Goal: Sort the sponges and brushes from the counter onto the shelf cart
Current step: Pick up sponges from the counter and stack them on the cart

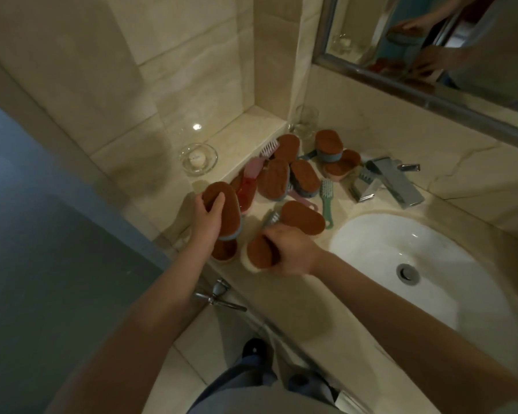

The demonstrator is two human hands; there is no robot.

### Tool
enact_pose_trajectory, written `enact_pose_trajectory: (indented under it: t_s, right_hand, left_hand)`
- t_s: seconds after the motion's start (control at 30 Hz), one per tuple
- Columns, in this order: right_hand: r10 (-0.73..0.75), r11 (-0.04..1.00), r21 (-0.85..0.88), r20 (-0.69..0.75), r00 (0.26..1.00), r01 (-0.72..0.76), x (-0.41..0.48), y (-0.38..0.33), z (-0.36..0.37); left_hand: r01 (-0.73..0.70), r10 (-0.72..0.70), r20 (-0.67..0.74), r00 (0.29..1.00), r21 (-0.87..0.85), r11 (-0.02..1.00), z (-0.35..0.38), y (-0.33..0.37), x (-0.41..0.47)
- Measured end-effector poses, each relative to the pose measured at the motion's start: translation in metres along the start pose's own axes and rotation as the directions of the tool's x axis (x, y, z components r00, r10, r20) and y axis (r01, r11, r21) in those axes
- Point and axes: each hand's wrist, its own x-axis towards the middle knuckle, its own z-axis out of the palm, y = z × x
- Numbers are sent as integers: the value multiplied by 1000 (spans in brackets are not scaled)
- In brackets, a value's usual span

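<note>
A heap of oval brown sponges [304, 177] and small plastic brushes lies on the beige counter [296, 300] left of the sink. My left hand [208, 218] is closed on a brown sponge with a blue-grey backing [226, 210], lifted at the heap's left end. My right hand [287, 249] grips a brown sponge with a pale backing [256, 252] near the counter's front. A green brush [326, 195], a pink brush [253, 167] and a white-bristled brush [269, 147] lie among the sponges. The shelf cart is out of view.
A white sink [401, 264] with a chrome tap [392, 180] takes up the right. A glass dish [198, 158] sits on the tiled ledge, a drinking glass [307, 121] stands in the corner. A mirror [431, 40] hangs above. A dark glass panel [57, 234] stands at left.
</note>
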Motion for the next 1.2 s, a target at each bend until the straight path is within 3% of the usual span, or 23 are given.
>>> enact_pose_trajectory:
  t_s: [0.07,0.17,0.27,0.37,0.53,0.67,0.77,1.0,1.1,1.2]
  right_hand:
    - [149,959,256,-106,983,-118,-4,2,-22]
    - [424,771,590,-192,885,-241,-14,7,-49]
    - [555,561,808,-209,805,-177,-27,9,-67]
    - [623,459,885,-259,738,-78,-41,11,-80]
    - [697,509,860,-389,603,-33,-75,21,-109]
    - [756,541,841,-479,447,-13,-113,29,-140]
    - [777,554,831,-501,382,-38,-142,29,-167]
    - [769,625,779,-601,220,-55,-221,34,-226]
    - [740,663,745,-637,216,-74,-260,37,-246]
    - [730,677,730,-650,213,-93,-299,42,-265]
  left_hand:
    - [-33,33,7,999,-15,999,7,8,-2]
    - [-56,59,61,996,-39,998,28,22,-7]
    - [-82,90,124,988,-66,994,58,39,-18]
    - [-109,123,199,972,-79,991,90,54,-33]
    - [-123,151,377,914,-98,988,136,87,-61]
    - [-113,178,683,708,-140,984,168,106,-81]
    - [-146,193,777,599,-131,981,193,121,-92]
    - [-137,280,844,458,-244,960,263,168,-153]
    - [-100,334,861,385,-321,942,287,184,-183]
    - [-70,361,858,366,-361,930,313,200,-213]
